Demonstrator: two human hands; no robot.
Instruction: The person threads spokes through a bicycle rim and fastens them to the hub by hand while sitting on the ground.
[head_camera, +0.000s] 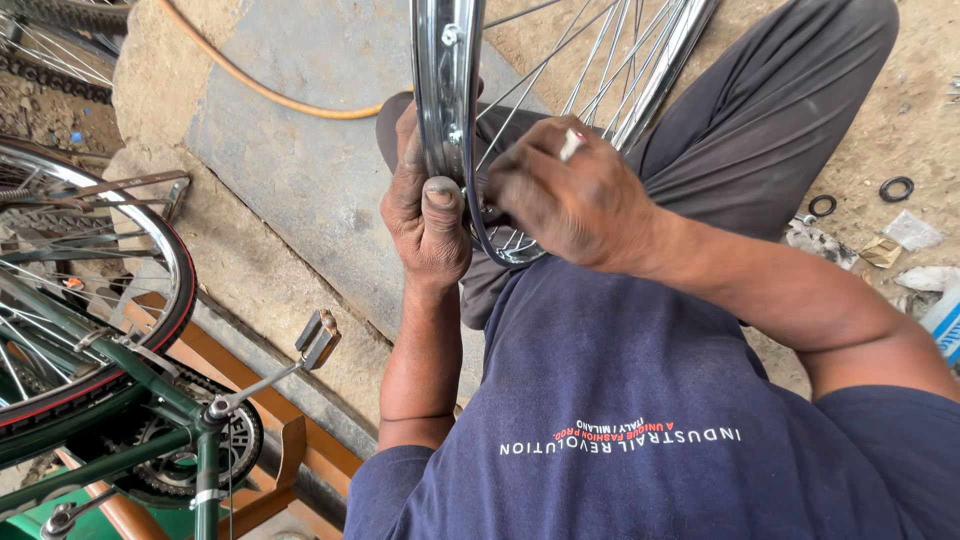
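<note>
A shiny chrome bicycle wheel rim (446, 90) with thin spokes (590, 70) stands upright between my knees. My left hand (425, 215) grips the rim from the left, thumb pressed on its outer edge. My right hand (572, 195) is closed at the spokes near the rim's lower part, with a small white tool or piece (571, 143) held between its fingers. What the fingertips touch is hidden behind the hand. I wear a dark blue shirt and grey trousers (770, 130).
A green bicycle (150, 400) with pedal (318, 338), chainring and red-edged tyre stands at the left. An orange hose (270, 92) crosses the concrete slab. Black rubber rings (896, 188) and paper scraps lie on the dirt at the right.
</note>
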